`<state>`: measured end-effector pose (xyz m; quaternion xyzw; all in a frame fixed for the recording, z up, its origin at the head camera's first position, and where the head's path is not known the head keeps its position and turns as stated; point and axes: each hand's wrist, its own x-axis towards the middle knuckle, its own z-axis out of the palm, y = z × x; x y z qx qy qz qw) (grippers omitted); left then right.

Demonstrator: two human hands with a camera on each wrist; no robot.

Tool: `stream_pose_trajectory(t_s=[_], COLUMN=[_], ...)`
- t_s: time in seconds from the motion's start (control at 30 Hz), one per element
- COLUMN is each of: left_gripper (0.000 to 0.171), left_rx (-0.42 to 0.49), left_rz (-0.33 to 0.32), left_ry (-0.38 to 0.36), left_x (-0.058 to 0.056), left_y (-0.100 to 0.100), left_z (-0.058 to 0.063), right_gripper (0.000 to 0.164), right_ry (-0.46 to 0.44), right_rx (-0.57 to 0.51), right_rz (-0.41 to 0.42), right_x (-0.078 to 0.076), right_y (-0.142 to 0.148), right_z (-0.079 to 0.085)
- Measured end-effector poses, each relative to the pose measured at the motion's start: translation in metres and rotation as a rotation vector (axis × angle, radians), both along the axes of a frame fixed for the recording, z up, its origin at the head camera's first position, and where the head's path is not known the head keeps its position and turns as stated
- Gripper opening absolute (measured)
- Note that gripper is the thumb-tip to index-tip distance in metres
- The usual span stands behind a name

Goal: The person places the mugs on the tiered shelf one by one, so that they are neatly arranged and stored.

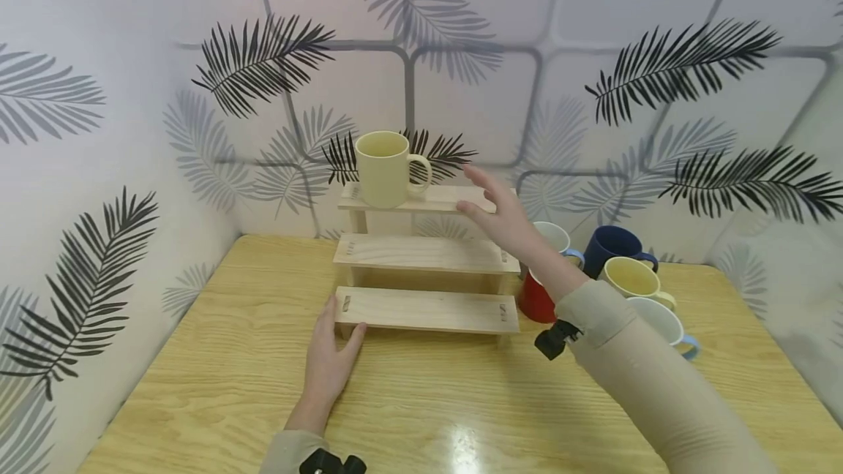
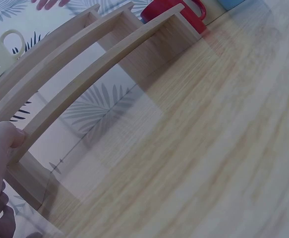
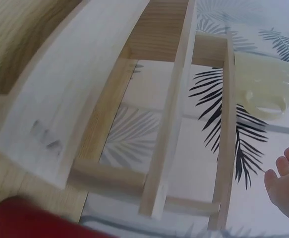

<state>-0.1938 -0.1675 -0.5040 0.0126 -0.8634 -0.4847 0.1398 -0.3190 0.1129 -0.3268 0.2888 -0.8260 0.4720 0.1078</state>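
Observation:
A three-tier wooden step shelf (image 1: 428, 311) stands on the table against the wall. My left hand (image 1: 329, 360) grips its lowest tier at the left end, the thumb on the front edge and the fingers at the side. On the left part of the top tier a pale yellow mug (image 1: 382, 174) stands upright, handle to the right. My right hand (image 1: 503, 218) is at the right end of that tier, apart from the mug, fingers spread and holding nothing. In the right wrist view, the fingers (image 3: 285, 168) are partly cut off by the frame.
Several mugs cluster right of the shelf: a red mug (image 1: 536, 302), a navy mug (image 1: 609, 247), a yellow mug (image 1: 628, 276) and two white mugs with blue handles, one nearer (image 1: 658, 320). My right forearm partly covers them. The patterned wall (image 1: 474, 115) rises behind.

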Motion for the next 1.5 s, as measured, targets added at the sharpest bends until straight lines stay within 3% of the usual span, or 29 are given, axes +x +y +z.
stream_pose_trajectory(t_s=[0.17, 0.37, 0.5, 0.7, 1.0, 1.23, 1.5], left_gripper=[0.079, 0.080, 0.080, 0.080, 0.080, 0.078, 0.079], left_rx=[-0.002, 0.003, 0.000, -0.008, -0.011, -0.012, -0.020], left_rz=[0.001, -0.002, 0.002, 0.005, 0.004, 0.005, 0.003], left_ry=[-0.002, -0.009, -0.015, -0.012, -0.022, -0.015, -0.017], left_x=[0.001, 0.002, 0.002, 0.001, 0.002, 0.001, 0.000], left_y=[-0.001, -0.001, -0.001, 0.000, 0.000, 0.001, 0.001], left_z=[-0.002, -0.004, -0.005, -0.006, -0.005, -0.004, -0.002], right_gripper=[0.060, 0.061, 0.060, 0.056, 0.050, 0.048, 0.045], right_ry=[0.027, 0.013, 0.066, 0.165, 0.162, 0.247, 0.271], right_rx=[0.012, 0.126, 0.170, 0.147, 0.205, 0.268, 0.271], right_rz=[-0.016, -0.077, -0.114, -0.114, -0.185, -0.223, -0.253], right_x=[0.018, 0.042, 0.054, 0.073, 0.104, 0.117, 0.130], right_y=[0.025, 0.054, 0.073, 0.101, 0.139, 0.169, 0.205], right_z=[-0.008, -0.012, -0.020, -0.035, -0.047, -0.061, -0.079])
